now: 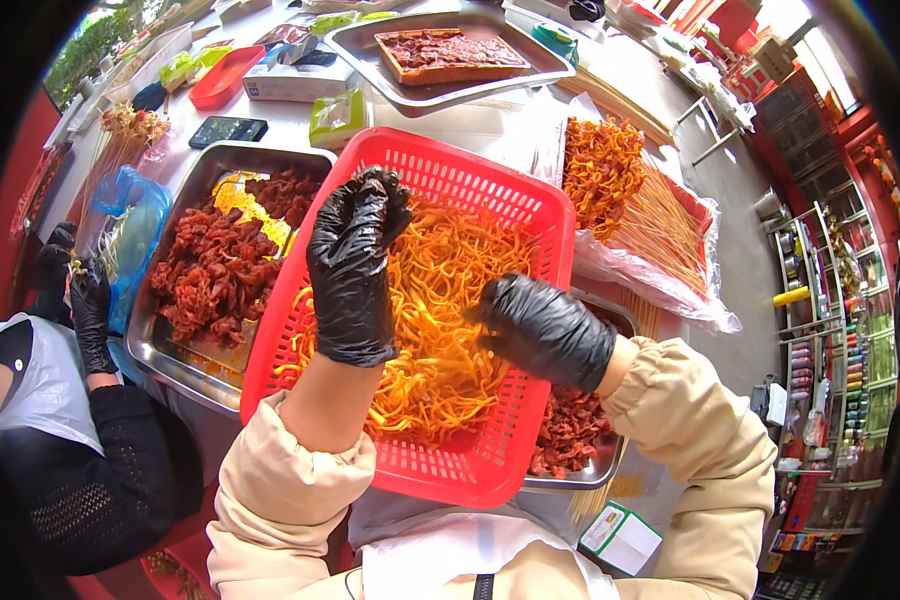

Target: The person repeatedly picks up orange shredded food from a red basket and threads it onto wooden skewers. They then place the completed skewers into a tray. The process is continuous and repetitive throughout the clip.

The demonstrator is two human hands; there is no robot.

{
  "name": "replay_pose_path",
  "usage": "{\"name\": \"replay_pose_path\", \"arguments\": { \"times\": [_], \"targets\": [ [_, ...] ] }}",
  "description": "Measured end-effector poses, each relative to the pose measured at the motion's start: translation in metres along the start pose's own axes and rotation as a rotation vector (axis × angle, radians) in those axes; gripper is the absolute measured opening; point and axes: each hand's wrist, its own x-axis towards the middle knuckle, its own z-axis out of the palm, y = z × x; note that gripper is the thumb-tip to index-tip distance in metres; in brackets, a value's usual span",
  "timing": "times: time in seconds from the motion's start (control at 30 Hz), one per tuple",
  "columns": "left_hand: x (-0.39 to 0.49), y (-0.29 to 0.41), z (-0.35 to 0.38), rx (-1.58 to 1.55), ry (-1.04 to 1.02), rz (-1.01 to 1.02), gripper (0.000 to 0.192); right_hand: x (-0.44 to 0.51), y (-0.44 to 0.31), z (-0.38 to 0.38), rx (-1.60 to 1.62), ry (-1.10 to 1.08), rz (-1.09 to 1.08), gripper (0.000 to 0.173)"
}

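Note:
A red plastic basket (487,480) holds a heap of orange, sauce-coated strands (435,315). My left hand (356,262), in a black glove, is raised over the basket's left part with its fingers curled; whether something is in them cannot be made out. My right hand (544,330), gloved too, is above the basket's right part, its fingertips blurred over the strands. Left of the basket, a metal tray (146,349) contains dark red meat strips (210,277). More meat strips (570,431) lie in another metal tray (607,469), partly hidden under the basket and my right arm.
At the right, a plastic-lined tray (709,247) carries skewered strands (604,176) on bamboo sticks. A metal tray (420,105) with a meat-filled container stands behind. A phone (227,131) and a blue bag (139,247) lie left, near a co-worker's gloved hands (91,307). A small box (621,538) lies lower right.

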Motion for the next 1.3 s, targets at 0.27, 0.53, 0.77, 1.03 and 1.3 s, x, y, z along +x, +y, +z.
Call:
{"name": "replay_pose_path", "arguments": {
  "times": [0.27, 0.53, 0.77, 1.03, 1.3],
  "targets": [
    [0.003, 0.005, -0.002, -0.009, 0.008, 0.051, 0.022, 0.007, -0.037, 0.033, 0.251, 0.069, 0.014, 0.014],
    [0.004, 0.008, 0.0, 0.0, 0.059, 0.058, 0.023, 0.041, -0.055, 0.058, 0.346, 0.094, -0.064, 0.024],
    [0.006, 0.008, -0.002, -0.029, 0.074, 0.05, 0.022, 0.053, -0.059, 0.072, 0.129, -0.128, 0.091, 0.016],
    [0.007, 0.006, -0.003, -0.008, 0.036, 0.014, 0.02, 0.046, -0.018, 0.021, 0.236, -0.016, 0.291, 0.016],
    [0.001, -0.006, 0.005, 0.713, -0.506, 0.095, 0.025, 0.03, 0.011, -0.009, 0.237, 0.079, 0.247, 0.019]
  ]
}}
